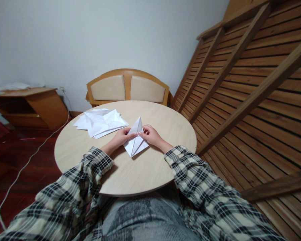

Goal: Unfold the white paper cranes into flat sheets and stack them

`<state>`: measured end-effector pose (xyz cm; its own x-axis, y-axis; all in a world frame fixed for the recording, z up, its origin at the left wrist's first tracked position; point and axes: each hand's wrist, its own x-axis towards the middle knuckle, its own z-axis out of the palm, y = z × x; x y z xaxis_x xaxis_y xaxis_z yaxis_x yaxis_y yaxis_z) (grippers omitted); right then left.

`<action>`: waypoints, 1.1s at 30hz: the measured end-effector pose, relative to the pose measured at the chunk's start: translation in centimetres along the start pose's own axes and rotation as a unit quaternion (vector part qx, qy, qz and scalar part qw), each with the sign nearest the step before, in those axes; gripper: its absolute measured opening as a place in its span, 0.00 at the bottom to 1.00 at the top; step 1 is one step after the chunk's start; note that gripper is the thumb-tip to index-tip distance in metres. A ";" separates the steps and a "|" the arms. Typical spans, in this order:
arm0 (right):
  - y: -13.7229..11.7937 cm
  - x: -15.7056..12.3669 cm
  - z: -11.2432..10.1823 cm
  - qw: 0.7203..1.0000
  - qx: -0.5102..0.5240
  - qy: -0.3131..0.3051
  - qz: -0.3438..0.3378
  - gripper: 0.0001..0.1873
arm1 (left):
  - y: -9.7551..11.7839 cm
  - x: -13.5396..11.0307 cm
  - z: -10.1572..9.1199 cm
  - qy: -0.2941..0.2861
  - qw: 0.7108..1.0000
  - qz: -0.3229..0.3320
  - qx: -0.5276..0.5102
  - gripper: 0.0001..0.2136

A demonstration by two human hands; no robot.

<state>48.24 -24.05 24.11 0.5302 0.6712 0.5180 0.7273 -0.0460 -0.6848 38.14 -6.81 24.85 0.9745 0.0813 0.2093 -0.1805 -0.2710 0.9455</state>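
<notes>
A folded sheet of white paper [134, 146], kite-like with a pointed top and a crease down its middle, is between my two hands over the round table [140, 177]. My left hand [120, 136] grips its left edge, the thumb lying on the upper face and the other fingers partly hidden. From the right, my right hand [152, 135] pinches the paper near its middle with thumb and fingertips. The two thumbs almost meet at the centre crease. Just beyond my left hand lies a loose pile of creased white paper sheets [100, 122].
Behind the table stands a wooden headboard [127, 83] with cream panels. A slatted wooden frame [253, 93] leans along the right side. To the left are a wooden desk [45, 107] with papers on top and a white cable [35, 154] across the dark red floor.
</notes>
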 end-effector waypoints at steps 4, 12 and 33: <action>0.3 0.1 0.0 1.000 -0.012 0.007 -0.007 0.12 | 0.1 0.0 -0.1 -0.008 1.000 -0.002 0.018 0.14; 0.0 0.1 -0.1 1.000 -0.014 0.027 -0.005 0.12 | -0.1 0.2 -0.3 -0.026 0.999 0.000 0.037 0.11; 0.1 0.2 -0.1 0.995 0.026 0.098 -0.006 0.12 | 0.3 -0.2 0.1 -0.060 0.997 -0.039 0.025 0.12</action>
<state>48.45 -23.94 24.20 0.6004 0.5140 0.6126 0.7127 0.0034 -0.7014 37.88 -6.97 25.09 0.9948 -0.0108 0.1013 -0.0995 -0.3163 0.9434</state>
